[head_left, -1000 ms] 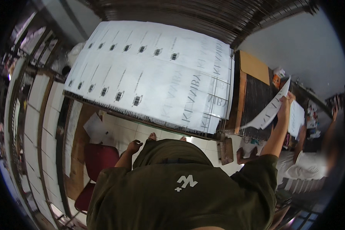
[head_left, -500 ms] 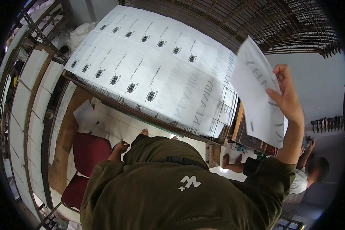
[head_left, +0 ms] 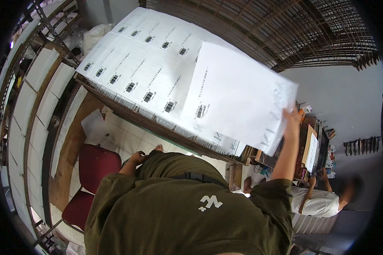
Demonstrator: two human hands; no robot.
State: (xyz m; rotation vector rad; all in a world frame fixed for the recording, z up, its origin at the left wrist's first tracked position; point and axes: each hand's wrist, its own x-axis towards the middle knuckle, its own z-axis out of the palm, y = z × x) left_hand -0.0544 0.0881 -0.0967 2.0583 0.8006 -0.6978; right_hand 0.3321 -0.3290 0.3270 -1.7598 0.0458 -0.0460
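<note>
At the far left of the working space stands a maroon chair (head_left: pixel 98 165), and near it the left hand (head_left: pixel 137 158) rests low beside the person's olive trousers (head_left: pixel 174 165); whether its grip holds anything cannot be told. Beyond, rows of overlapping printed sheets (head_left: pixel 142 63) cover a wire rack (head_left: pixel 122 101), their barcode-like marks exposed along each row. Farther right, a large white sheet (head_left: pixel 242 89) spans the right portion of these rows, its left part just over them or touching, which is hard to tell. The right hand (head_left: pixel 291 123) has its grip closed on this sheet's right edge, which looks blurred. The step in hand appears to be laying the sheet onto the near row; the next move seems to call for aligning its left edge with the row's spacing, lowering it flat and releasing without dragging the prints beneath. At the far right, a co-worker (head_left: pixel 321 202) in white reaches toward a dark tabletop (head_left: pixel 301 138) bearing a lettered sheet (head_left: pixel 312 153).
</note>
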